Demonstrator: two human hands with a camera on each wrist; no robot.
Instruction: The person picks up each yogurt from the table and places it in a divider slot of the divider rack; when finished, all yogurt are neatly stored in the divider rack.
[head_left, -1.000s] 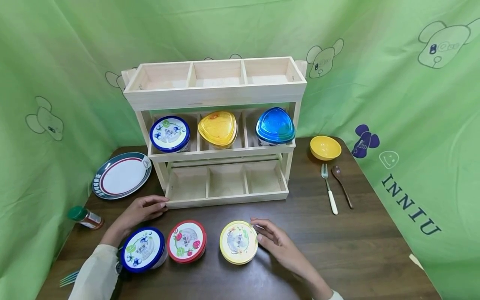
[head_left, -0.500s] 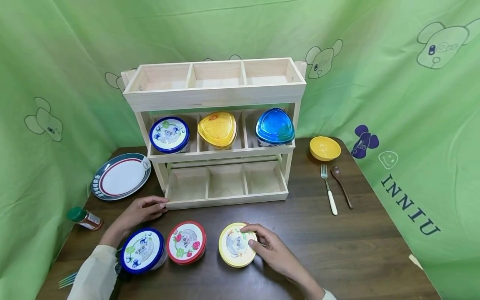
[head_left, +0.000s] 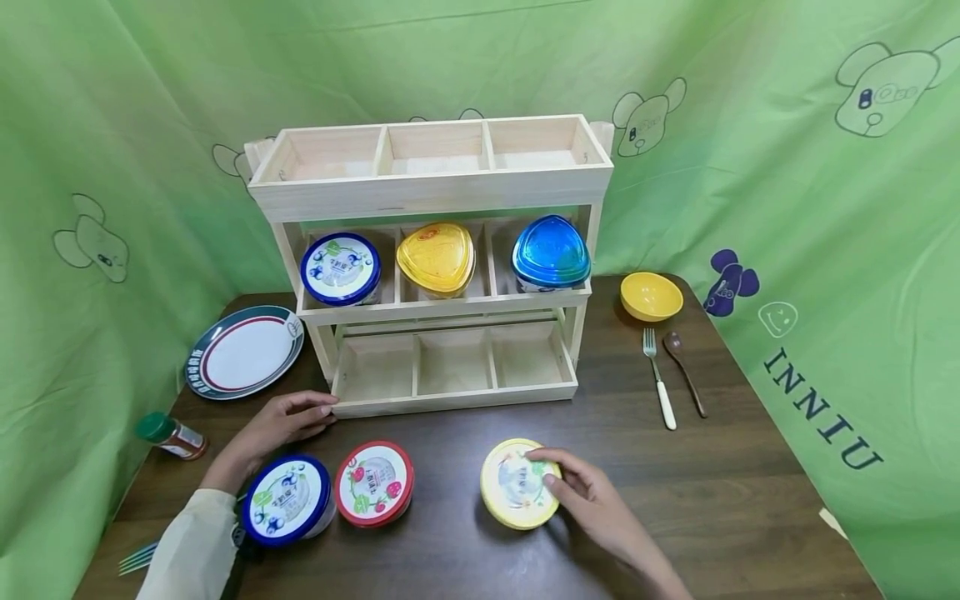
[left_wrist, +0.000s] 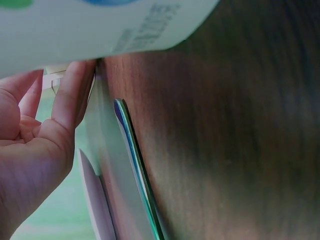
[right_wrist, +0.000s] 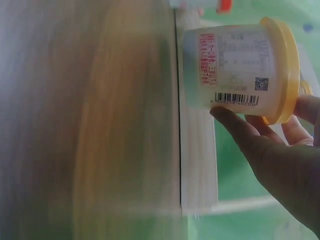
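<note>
My right hand (head_left: 592, 504) grips a yellow-lidded plastic tub (head_left: 517, 487), fingers over its lid and thumb against its side. The right wrist view shows the tub (right_wrist: 230, 70) tipped sideways to that camera, with a printed label and barcode, its base apart from the table. My left hand (head_left: 281, 423) rests its fingertips against the lower left corner of the wooden shelf (head_left: 450, 404). Beside that forearm stand a blue-lidded tub (head_left: 287, 500) and a red-lidded tub (head_left: 374, 483). The left wrist view shows my left hand (left_wrist: 45, 130) beyond a tub's pale wall (left_wrist: 100, 35).
The shelf's middle tier holds another blue-lidded tub (head_left: 341, 268), a yellow triangular-lidded one (head_left: 437, 258) and a blue triangular-lidded one (head_left: 551, 252). Left are a plate (head_left: 243, 354) and a green-capped shaker (head_left: 172, 435). Right are a yellow bowl (head_left: 651, 297), fork (head_left: 660, 379) and spoon (head_left: 684, 375).
My right hand first touched the yellow-lidded tub's side, then took hold of it and moved it to the right, up off the table. My left hand has stayed at the shelf corner.
</note>
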